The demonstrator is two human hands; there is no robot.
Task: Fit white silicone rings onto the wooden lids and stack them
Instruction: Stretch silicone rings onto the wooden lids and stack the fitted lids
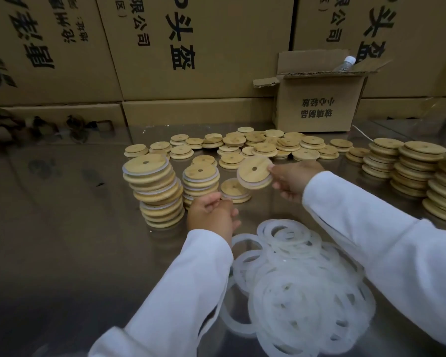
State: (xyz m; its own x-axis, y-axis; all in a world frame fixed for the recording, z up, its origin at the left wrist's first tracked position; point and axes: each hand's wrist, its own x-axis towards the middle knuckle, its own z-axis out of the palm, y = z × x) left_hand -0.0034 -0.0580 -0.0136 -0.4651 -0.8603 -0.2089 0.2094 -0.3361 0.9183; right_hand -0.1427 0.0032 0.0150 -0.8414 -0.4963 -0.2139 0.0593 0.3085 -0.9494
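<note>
Fingers (274,170) of my right hand (295,179) pinch a ringed wooden lid (254,173) at twelve o'clock from the silicone rings (301,284); whether my left hand (211,213) holds anything, I cannot tell.

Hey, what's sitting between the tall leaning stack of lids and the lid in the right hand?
A shorter stack of ringed lids stands between the tall stack and the held lid, in the head view.

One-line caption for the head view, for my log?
Right hand holds a ring-fitted round wooden lid near the finished stacks; left hand, fingers curled, beside the white silicone ring pile.
</note>
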